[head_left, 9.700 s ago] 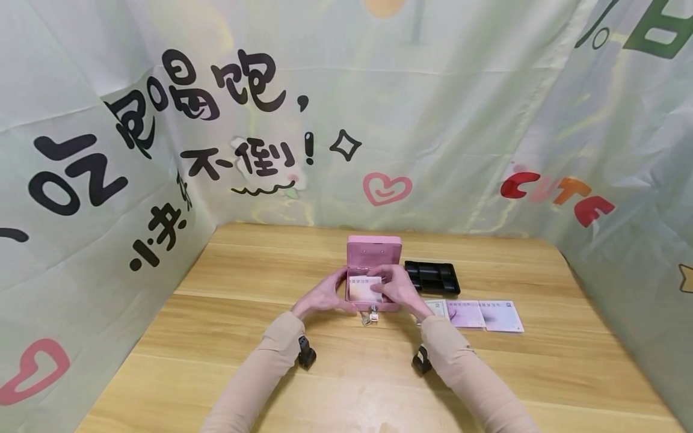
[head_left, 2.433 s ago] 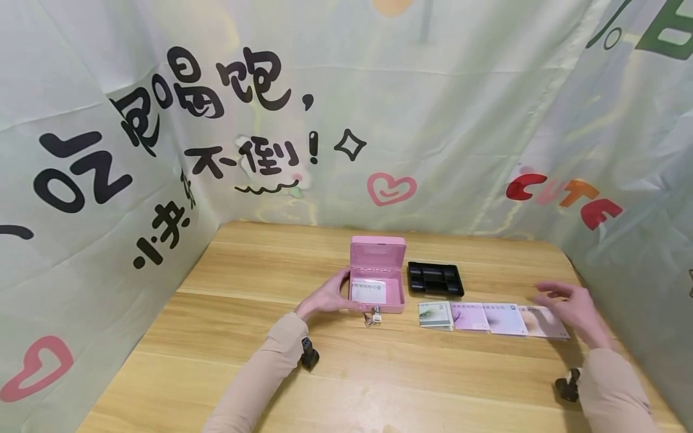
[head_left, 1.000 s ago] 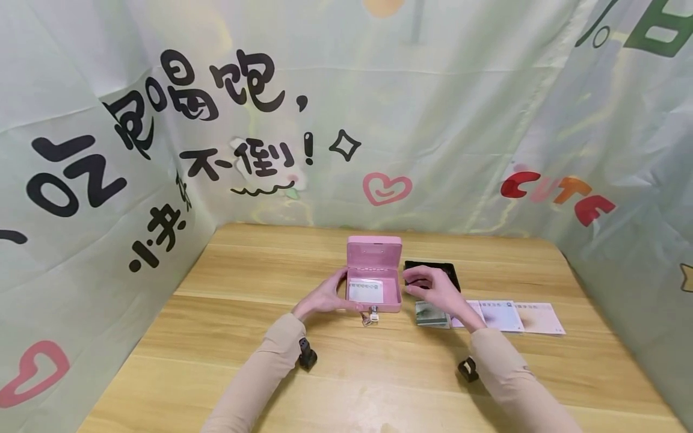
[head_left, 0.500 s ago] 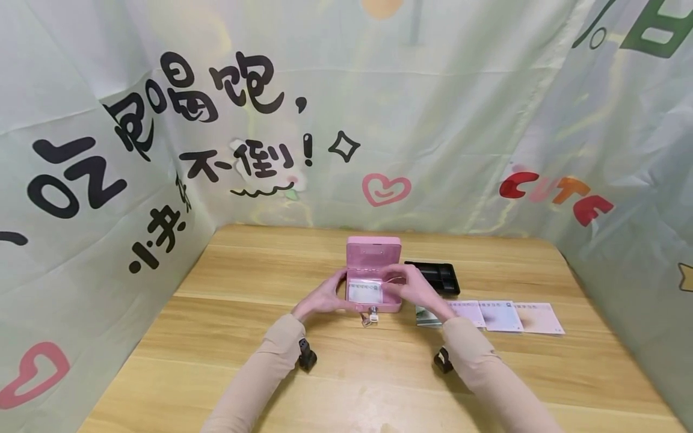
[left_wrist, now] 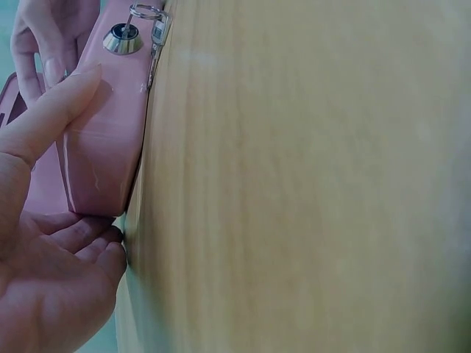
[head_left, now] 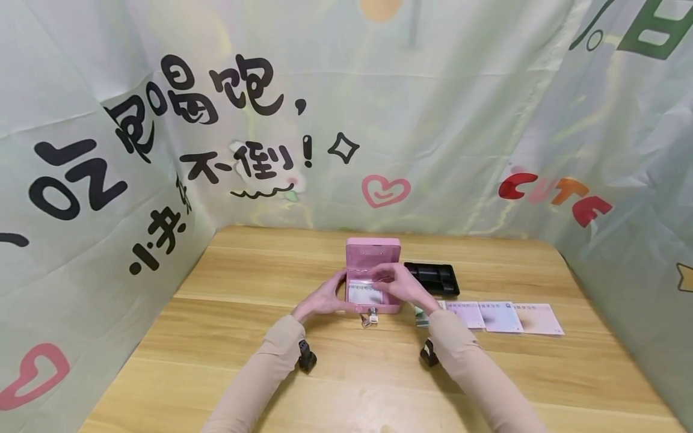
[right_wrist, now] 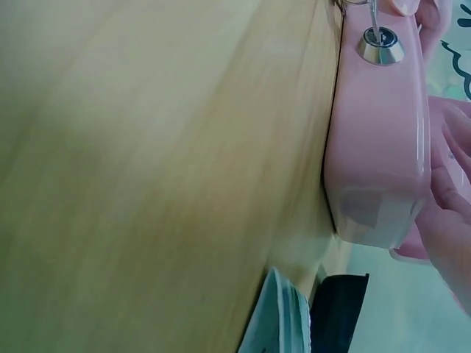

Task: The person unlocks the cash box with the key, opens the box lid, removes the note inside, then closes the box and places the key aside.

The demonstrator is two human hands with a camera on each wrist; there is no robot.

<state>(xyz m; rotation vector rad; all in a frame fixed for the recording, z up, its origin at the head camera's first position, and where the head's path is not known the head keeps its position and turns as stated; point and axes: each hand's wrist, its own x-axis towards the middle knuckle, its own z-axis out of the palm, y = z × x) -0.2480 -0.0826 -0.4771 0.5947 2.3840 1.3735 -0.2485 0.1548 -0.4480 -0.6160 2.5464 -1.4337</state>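
A pink cash box [head_left: 391, 309] stands on the table with its lid raised. My left hand [head_left: 323, 296] grips its left front corner; in the left wrist view the thumb lies along the front top edge and the fingers are around the end. Inside lies a pale banknote [head_left: 364, 294]. My right hand [head_left: 402, 285] reaches over the box's right side, thumb and fingers pinching the note's right part; the fingertips are partly hidden. A small key sits in the front lock [left_wrist: 123, 38], and another hangs from its ring.
A black compartment tray [head_left: 446, 279] lies right of the box. In front of it runs a row of banknotes: green [head_left: 425, 317], purple [head_left: 463, 316], blue [head_left: 500, 317] and pale orange [head_left: 538, 319]. A printed curtain [head_left: 449, 132] encloses the table.
My right hand has gone from the far-right notes to the green ones, then left into the box with a note. The left hand has kept its grip on the box.
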